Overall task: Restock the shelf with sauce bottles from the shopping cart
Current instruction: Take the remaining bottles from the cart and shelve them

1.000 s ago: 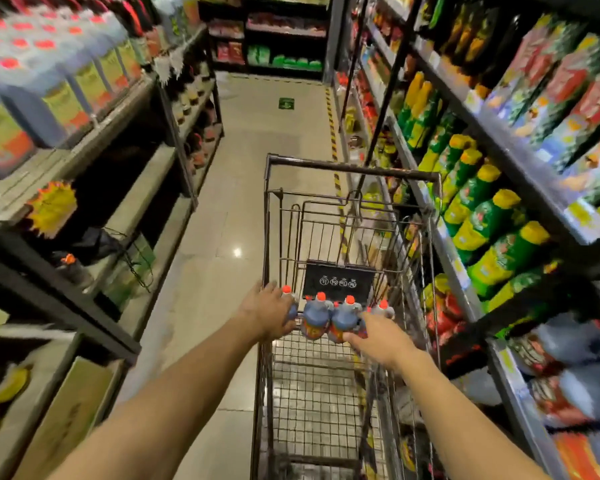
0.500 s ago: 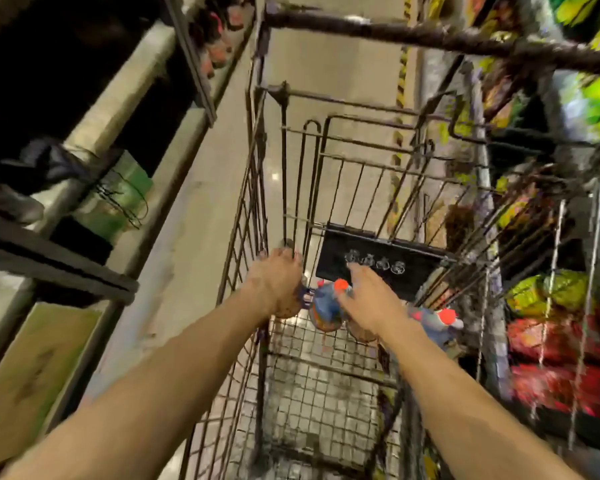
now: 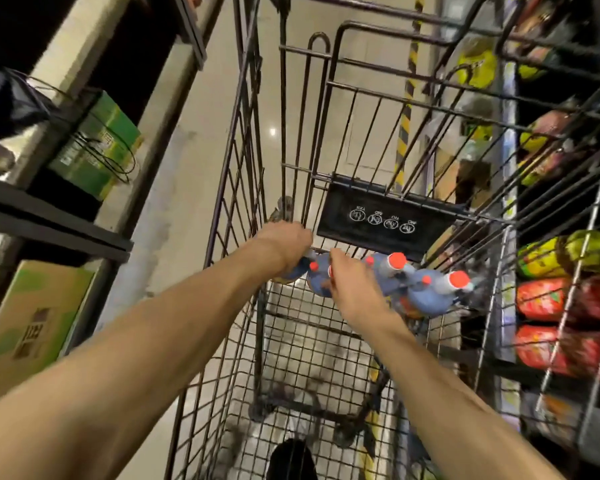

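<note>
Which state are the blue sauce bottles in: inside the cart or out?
Inside: the sauce bottles sit within the cart wires at its far end.

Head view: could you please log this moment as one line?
left hand: grips blue red-capped sauce bottle | right hand: over bottles, grip unclear | black wire shopping cart: holds bottles

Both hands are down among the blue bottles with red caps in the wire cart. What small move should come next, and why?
Probably close each hand on one bottle and lift. The left hand and the right hand already rest on the blue red-capped sauce bottles, which still lie at the far end of the dark wire shopping cart. Whether either grip is firm cannot be seen.
</note>
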`<state>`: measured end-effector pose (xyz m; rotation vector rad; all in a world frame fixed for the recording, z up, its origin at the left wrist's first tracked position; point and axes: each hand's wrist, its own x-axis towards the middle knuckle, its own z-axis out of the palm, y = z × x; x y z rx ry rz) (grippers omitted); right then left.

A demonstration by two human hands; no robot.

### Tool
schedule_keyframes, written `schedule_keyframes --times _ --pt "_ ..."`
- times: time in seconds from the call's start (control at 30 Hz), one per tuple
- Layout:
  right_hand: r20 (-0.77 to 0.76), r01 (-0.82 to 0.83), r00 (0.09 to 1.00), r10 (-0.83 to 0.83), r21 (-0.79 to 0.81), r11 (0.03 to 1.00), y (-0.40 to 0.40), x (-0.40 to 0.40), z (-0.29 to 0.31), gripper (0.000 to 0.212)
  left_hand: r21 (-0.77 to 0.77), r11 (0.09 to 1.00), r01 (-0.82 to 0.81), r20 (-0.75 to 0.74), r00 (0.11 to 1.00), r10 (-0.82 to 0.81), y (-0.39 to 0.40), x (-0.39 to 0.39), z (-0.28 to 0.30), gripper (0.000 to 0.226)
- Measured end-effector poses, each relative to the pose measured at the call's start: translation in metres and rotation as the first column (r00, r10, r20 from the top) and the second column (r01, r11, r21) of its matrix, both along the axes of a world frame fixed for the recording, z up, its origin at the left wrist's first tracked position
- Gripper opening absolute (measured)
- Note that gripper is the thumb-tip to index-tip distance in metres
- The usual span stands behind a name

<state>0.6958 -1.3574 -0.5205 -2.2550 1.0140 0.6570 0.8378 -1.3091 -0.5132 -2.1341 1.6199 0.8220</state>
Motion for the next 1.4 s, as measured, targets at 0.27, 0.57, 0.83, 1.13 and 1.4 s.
schedule_keyframes --times 0.27,0.57,0.83,1.13,1.4 --pt "0.089 0.201 0.975 -0.206 0.057 0.978 0.046 -0.061 0.006 0.022 -0.040 0.981 0.188 -0.169 0.967 -0.192 0.038 -0.039 0.008 0.022" --pt "0.125 0.321 0.940 -0.318 -0.009 0.947 0.078 -0.122 0.001 0.044 -0.155 0.985 0.074 -0.259 0.959 -0.113 0.070 -0.074 -0.019 0.042" --pt "0.292 0.709 0.527 -0.798 0.365 0.603 0.095 -0.142 -0.036 0.047 -0.001 0.669 -0.743 -0.741 0.450 0.498 0.116 -0.088 -0.069 0.050" --pt "0.163 0.618 0.449 -0.878 0.653 0.437 0.095 -0.158 -0.095 0.073 0.289 0.506 -0.813 -0.798 0.087 0.596 0.137 -0.093 -0.115 0.088" --pt "0.202 0.574 0.431 -0.880 0.691 0.440 0.079 -0.165 -0.119 0.092 0.190 0.648 -0.738 -0.852 0.205 0.482 0.110 -0.086 -0.127 0.051"
